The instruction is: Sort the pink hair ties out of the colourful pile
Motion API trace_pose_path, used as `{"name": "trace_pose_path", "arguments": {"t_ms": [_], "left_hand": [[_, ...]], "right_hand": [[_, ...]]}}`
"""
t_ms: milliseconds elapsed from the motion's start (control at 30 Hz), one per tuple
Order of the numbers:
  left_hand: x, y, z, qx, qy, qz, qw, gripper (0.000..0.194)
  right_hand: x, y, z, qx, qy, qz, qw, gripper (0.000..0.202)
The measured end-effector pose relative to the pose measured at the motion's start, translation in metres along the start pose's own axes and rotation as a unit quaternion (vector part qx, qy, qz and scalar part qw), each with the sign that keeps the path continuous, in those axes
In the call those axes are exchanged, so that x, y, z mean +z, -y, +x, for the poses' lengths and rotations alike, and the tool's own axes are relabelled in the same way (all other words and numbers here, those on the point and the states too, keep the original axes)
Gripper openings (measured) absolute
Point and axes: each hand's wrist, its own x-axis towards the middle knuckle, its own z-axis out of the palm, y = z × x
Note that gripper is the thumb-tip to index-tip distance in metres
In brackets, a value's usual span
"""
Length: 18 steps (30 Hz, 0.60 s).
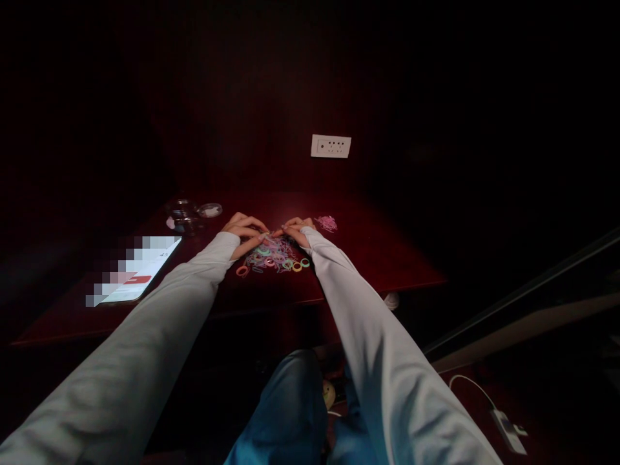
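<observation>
A loose pile of thin coloured bands [271, 253] lies on the dark red table, with several thicker rings in red, green and yellow along its near edge. At the pile's upper left is my left hand [243, 227], its fingers bent and closed at the tips on something too small to make out. My right hand [296, 230] meets the pile from the upper right, fingers curled together, and what it pinches is hidden. The fingertips of both hands are close together above the bands. A small heap of pink bands [327, 223] sits just right of my right hand.
Clear round containers [183, 216] and a small clear dish or lid [210, 210] stand at the back left. A lit tablet or phone [140, 274] lies at the left. On the wall is a white socket [330, 146]. A power strip [508, 431] lies low at the right.
</observation>
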Motion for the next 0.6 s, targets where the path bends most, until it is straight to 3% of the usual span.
{"name": "trace_pose_path", "arguments": {"t_ms": [167,467,600], "left_hand": [[0.001,-0.005,0.000,0.000,-0.007,-0.002,1.000,0.043],[-0.003,-0.009,0.002,-0.007,-0.022,-0.002,1.000,0.045],[0.000,-0.005,-0.001,-0.054,-0.033,-0.018,0.998,0.047]], "right_hand": [[0.000,-0.001,-0.004,-0.016,0.003,-0.032,0.999,0.027],[-0.008,-0.014,-0.006,0.002,-0.070,0.031,0.997,0.043],[-0.008,-0.015,-0.004,-0.013,-0.073,0.050,0.996,0.046]]}}
